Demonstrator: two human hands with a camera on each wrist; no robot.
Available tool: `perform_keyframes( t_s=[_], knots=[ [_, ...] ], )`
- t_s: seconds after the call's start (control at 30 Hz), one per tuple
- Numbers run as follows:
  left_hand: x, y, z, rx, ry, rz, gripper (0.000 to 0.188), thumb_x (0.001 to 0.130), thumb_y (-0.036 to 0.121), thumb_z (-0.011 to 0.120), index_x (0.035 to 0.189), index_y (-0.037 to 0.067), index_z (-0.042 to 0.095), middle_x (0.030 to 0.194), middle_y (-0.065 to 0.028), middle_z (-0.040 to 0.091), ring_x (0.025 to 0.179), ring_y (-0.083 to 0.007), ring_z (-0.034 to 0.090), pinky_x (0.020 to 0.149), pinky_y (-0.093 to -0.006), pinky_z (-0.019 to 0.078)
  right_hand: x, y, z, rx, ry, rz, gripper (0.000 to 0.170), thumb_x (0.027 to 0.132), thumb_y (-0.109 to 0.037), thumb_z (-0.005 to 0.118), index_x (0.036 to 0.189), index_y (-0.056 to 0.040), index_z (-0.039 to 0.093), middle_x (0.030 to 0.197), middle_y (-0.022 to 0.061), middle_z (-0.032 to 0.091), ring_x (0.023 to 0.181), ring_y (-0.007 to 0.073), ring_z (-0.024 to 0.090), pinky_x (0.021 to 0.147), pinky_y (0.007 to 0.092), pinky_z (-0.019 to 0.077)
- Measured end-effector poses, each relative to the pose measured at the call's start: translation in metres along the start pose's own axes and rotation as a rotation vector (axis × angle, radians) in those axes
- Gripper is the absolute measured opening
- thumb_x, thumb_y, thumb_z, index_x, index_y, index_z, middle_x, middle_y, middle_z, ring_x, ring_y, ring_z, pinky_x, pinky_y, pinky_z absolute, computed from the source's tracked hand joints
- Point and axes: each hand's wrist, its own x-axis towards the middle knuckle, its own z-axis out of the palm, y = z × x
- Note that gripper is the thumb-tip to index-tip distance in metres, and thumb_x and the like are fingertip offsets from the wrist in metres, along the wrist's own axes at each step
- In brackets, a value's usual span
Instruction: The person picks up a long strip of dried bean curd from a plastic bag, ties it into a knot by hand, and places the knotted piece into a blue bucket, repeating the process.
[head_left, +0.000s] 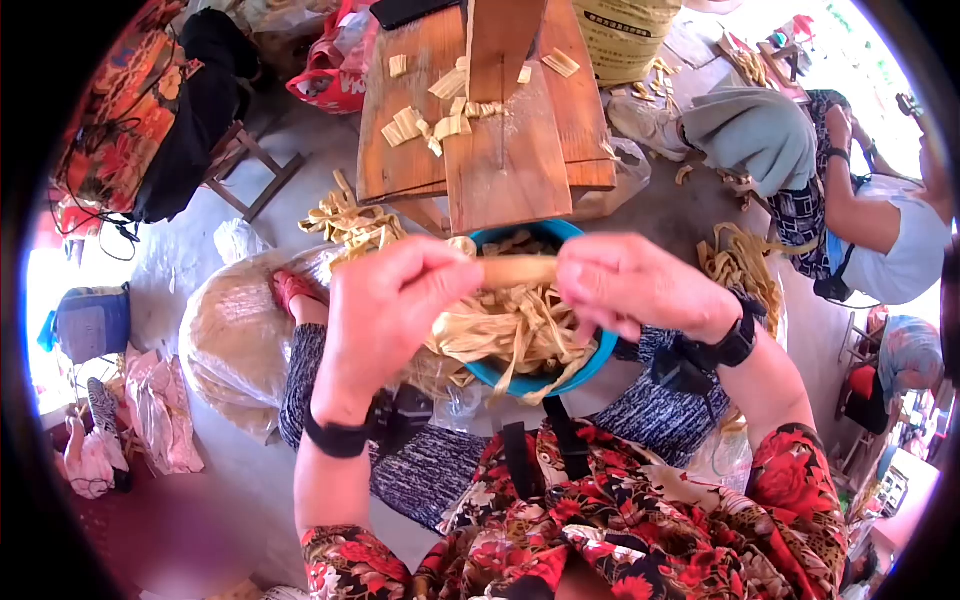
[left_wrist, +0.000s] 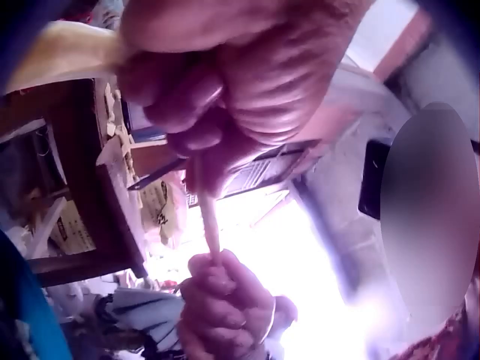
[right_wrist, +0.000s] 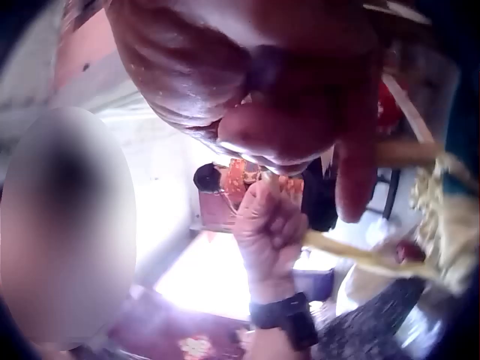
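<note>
A short flat tan strip (head_left: 520, 270) is stretched level between the two hands, above a blue basin (head_left: 598, 365). The left hand (head_left: 385, 315) pinches its left end between thumb and fingers; the right hand (head_left: 640, 285) pinches the other end. Long pale yellow strips (head_left: 510, 335) lie heaped in the basin below. In the left wrist view the left hand (left_wrist: 247, 75) is close up with curled fingers, and the strip (left_wrist: 208, 225) runs down to the right hand (left_wrist: 225, 307). The right wrist view shows the right hand (right_wrist: 262, 90) near the left hand (right_wrist: 270, 225).
A wooden bench (head_left: 400, 160) with cut pieces (head_left: 403, 127) and an upright board (head_left: 503, 60) stands beyond the basin. More strips (head_left: 350, 225) lie to its left and right. A plastic-wrapped bundle (head_left: 235, 335) sits at the left; another person (head_left: 880, 225) sits at the right.
</note>
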Motion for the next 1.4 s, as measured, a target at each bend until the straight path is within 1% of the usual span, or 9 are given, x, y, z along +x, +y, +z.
perform_keyframes(
  t_s=[0.27,0.37,0.53,0.63,0.8,0.97,1.03,1.23,1.4],
  knots=[
    [0.082,-0.013,0.016,0.225,0.263,0.079,0.022,0.078,0.021,0.067,0.074,-0.001,0.063,0.057,-0.0001,0.055,0.052,-0.0045,0.046,0.049,-0.0221,0.0382,0.076,-0.003,-0.037,-0.917,0.852,-0.576,0.019,0.085,-0.021,0.055,0.082,-0.0027,0.053,0.063,0.0095,0.056,0.049,0.0165,0.053,0.047,0.0281,0.0409],
    [0.081,-0.022,0.009,0.194,0.33,0.03,0.023,0.079,0.018,0.065,0.076,-0.004,0.063,0.06,0.0026,0.055,0.054,-0.0037,0.043,0.048,-0.0212,0.0346,0.067,-0.003,-0.041,-0.891,0.902,-0.372,0.018,0.083,-0.019,0.057,0.077,-0.0021,0.056,0.066,0.013,0.055,0.055,0.0225,0.055,0.053,0.032,0.0436],
    [0.043,0.015,0.017,-0.328,-0.062,-0.238,0.023,0.083,0.027,0.065,0.084,0.004,0.062,0.058,0.0044,0.05,0.047,-0.0009,0.042,0.043,-0.0144,0.0314,0.03,-0.016,-0.008,-0.723,0.694,-0.546,0.039,0.085,-0.041,0.055,0.094,-0.0048,0.065,0.083,0.0083,0.063,0.073,0.0186,0.062,0.061,0.0277,0.046],
    [0.015,0.028,0.027,-0.508,-0.207,-0.25,0.019,0.084,0.02,0.062,0.09,0.002,0.06,0.061,-0.0004,0.054,0.048,-0.0036,0.047,0.043,-0.0144,0.0344,0.018,-0.008,0.011,-0.007,0.619,-0.569,0.033,0.09,-0.033,0.052,0.094,-0.0024,0.063,0.081,0.0062,0.063,0.072,0.0143,0.062,0.062,0.023,0.0471],
    [-0.022,0.005,-0.004,-0.509,-0.376,-0.198,0.027,0.084,0.02,0.06,0.101,-0.002,0.059,0.074,-0.008,0.06,0.054,-0.0113,0.055,0.049,-0.0185,0.0427,-0.008,-0.007,0.0,0.36,0.69,-0.62,0.02,0.091,-0.019,0.051,0.091,0.0001,0.057,0.08,0.0069,0.063,0.07,0.0116,0.061,0.064,0.0226,0.0484],
    [-0.007,0.021,0.019,-0.263,-0.415,-0.085,0.023,0.085,0.02,0.059,0.087,-0.003,0.062,0.093,-0.0049,0.061,0.086,-0.0111,0.057,0.079,-0.0258,0.0447,-0.028,-0.006,0.059,-0.135,0.354,-0.822,0.013,0.09,-0.01,0.052,0.089,0.0024,0.056,0.076,0.0049,0.06,0.072,0.0108,0.057,0.064,0.0228,0.0456],
    [-0.011,0.018,0.025,0.013,-0.237,0.074,0.015,0.082,0.009,0.059,0.091,-0.002,0.061,0.094,-0.0058,0.061,0.086,-0.0106,0.057,0.078,-0.026,0.0456,-0.028,0.006,0.057,-0.467,0.561,-0.8,0.013,0.091,-0.011,0.051,0.089,0.0011,0.056,0.076,0.0048,0.06,0.067,0.0097,0.057,0.059,0.0217,0.0468],
    [-0.018,0.023,0.035,-0.821,-0.211,-0.173,0.023,0.078,-0.006,0.056,0.1,-0.001,0.055,0.093,-0.0075,0.061,0.08,-0.011,0.059,0.068,-0.0225,0.0496,-0.003,0.024,0.056,0.27,0.521,-0.425,0.016,0.09,-0.017,0.054,0.093,-0.0021,0.052,0.071,0.0003,0.056,0.054,0.0044,0.052,0.046,0.0171,0.0431],
    [-0.022,0.015,0.035,-0.64,-0.03,-0.199,0.018,0.076,-0.004,0.061,0.094,-0.001,0.059,0.076,-0.0018,0.062,0.065,-0.0074,0.059,0.059,-0.0214,0.0498,0.004,0.028,0.058,0.332,0.53,-0.568,0.027,0.086,-0.014,0.061,0.106,-0.0027,0.047,0.084,0.0018,0.057,0.058,-0.0003,0.047,0.049,0.0149,0.0372]
  ],
)
